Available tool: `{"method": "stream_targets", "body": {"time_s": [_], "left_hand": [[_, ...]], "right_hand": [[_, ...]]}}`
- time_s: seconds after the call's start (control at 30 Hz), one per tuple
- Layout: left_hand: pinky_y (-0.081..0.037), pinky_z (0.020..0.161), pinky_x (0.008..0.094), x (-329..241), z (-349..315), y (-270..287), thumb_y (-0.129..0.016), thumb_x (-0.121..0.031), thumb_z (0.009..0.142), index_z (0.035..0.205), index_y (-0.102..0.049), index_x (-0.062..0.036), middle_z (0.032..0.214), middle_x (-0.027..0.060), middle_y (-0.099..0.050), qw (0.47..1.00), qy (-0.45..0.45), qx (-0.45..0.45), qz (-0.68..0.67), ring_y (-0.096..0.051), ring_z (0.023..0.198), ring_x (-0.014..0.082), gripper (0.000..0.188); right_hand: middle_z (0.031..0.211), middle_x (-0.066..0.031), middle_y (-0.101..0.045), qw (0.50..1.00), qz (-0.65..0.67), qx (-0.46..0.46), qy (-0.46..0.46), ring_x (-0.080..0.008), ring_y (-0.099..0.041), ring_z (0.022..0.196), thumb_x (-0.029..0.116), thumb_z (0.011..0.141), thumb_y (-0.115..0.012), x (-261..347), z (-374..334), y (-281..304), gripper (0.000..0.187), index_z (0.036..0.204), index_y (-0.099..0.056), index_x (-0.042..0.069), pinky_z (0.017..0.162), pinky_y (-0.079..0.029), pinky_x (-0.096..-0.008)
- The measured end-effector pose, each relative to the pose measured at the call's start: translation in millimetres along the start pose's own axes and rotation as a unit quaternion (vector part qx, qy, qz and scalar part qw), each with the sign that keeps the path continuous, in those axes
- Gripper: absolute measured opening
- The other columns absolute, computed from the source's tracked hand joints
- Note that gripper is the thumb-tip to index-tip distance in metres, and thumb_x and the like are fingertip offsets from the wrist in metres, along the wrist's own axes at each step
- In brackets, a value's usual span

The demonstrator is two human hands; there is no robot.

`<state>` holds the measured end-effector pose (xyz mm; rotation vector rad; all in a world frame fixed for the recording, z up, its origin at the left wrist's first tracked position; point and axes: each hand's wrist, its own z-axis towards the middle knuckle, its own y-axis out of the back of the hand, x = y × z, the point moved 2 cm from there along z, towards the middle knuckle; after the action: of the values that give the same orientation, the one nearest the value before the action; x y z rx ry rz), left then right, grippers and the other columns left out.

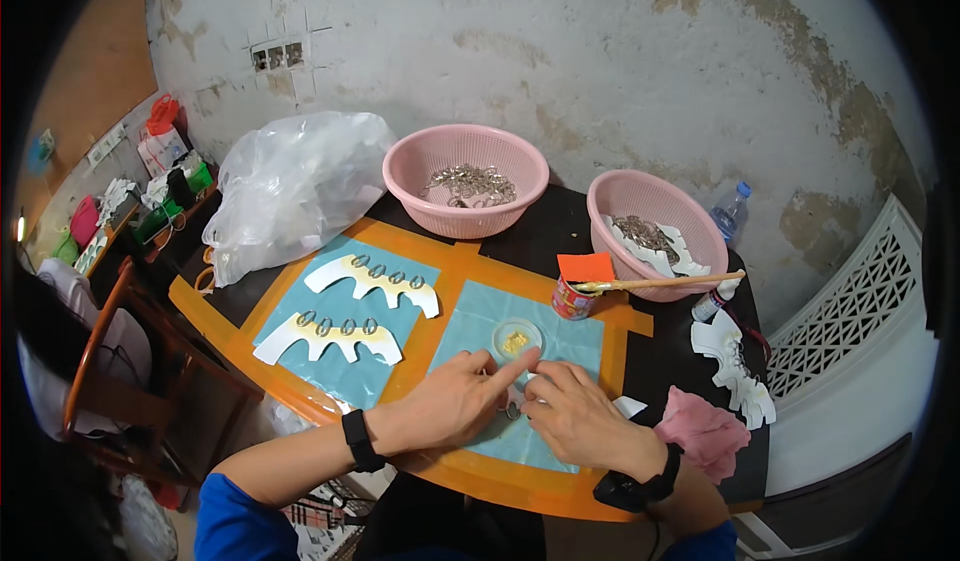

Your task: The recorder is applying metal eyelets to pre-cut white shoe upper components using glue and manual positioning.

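Observation:
My left hand [447,398] is over the blue sheet [548,453] with its index finger stretched out beside a small clear dish [497,345] of yellow stuff. Nothing shows in it; its other fingers are bent. Close against that finger, my right hand [582,413] has its fingers curled together; what they pinch is hidden. A metal ring [513,411] shows between the hands. The tip of a white piece [629,407] sticks out past my right hand. On the left, two scalloped white pieces [345,344] [385,291] lie flat, each bearing several metal rings and yellowish patches.
Behind stand a pink basket [466,223] of metal rings and another pink basket [640,193] of metal parts and white pieces. A stick [670,283] rests across a red tin [572,303]. A pink cloth [702,433] and white pieces [735,371] lie right; a plastic bag [290,191] sits back left.

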<state>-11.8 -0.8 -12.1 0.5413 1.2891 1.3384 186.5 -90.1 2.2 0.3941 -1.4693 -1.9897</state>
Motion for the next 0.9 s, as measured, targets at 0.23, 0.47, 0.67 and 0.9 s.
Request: {"method": "stream_targets", "body": {"time_s": [0.23,0.47,0.67,0.9], "left_hand": [[-0.052,0.082,0.0407,-4.2,-0.3,-13.6,-0.075,-0.008,0.084,0.163,-0.031,0.0005,0.085,0.0084,-0.069,0.996,0.036,-0.079,0.035,-0.06,0.085,0.0286,0.091],[-0.049,0.079,0.0361,-27.3,-12.3,-7.6,-0.065,-0.009,0.092,0.163,-0.035,-0.0025,0.094,0.011,-0.065,0.986,-0.005,-0.058,0.154,-0.06,0.086,0.0257,0.077],[-0.052,0.083,0.0407,-18.3,-14.0,-8.5,-0.065,-0.011,0.095,0.165,-0.031,-0.0051,0.099,0.0158,-0.062,0.996,0.052,-0.038,0.06,-0.062,0.09,0.0311,0.078],[-0.05,0.092,0.0449,2.6,-14.4,-6.8,-0.067,-0.005,0.094,0.167,-0.023,-0.0036,0.103,0.0159,-0.072,0.977,0.14,-0.045,-0.151,-0.061,0.096,0.0373,0.085]], "right_hand": [[0.106,-0.0154,-0.065,0.999,-0.013,0.016,0.029,-0.0363,-0.055,0.124,0.007,0.081,-0.065,7.2,6.8,4.0,0.014,0.088,-0.07,-0.004,0.109,-0.044,-0.0454],[0.101,-0.0105,-0.067,0.997,-0.023,0.07,0.016,-0.0337,-0.056,0.109,0.013,0.082,-0.073,6.1,2.6,1.0,0.021,0.097,-0.075,-0.002,0.105,-0.046,-0.0446],[0.096,-0.0119,-0.068,0.999,-0.003,0.005,0.034,-0.0343,-0.058,0.117,0.01,0.084,-0.067,6.7,4.7,5.8,0.013,0.086,-0.072,-0.002,0.106,-0.046,-0.0451],[0.103,-0.0126,-0.067,0.999,0.02,-0.008,0.043,-0.0366,-0.058,0.122,0.008,0.084,-0.067,1.8,7.3,2.5,0.012,0.093,-0.07,-0.001,0.107,-0.046,-0.047]]}}
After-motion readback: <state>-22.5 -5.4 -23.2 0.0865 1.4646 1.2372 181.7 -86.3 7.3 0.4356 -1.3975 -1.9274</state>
